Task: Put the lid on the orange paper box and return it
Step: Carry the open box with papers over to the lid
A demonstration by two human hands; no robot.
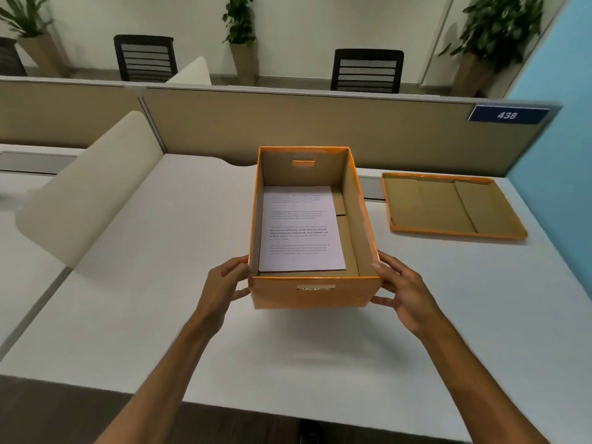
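The orange paper box is open at the top and sits at the middle of the white desk, with a printed white sheet lying on its brown floor. My left hand grips its near left corner and my right hand grips its near right corner. The near end of the box looks slightly raised above the desk. Its lid lies upside down on the desk to the right, brown inside facing up, apart from the box.
A cream curved divider stands to the left on the white desk. A beige partition with a blue "438" plate closes the back. A blue wall is at the right. Chairs and potted plants stand beyond.
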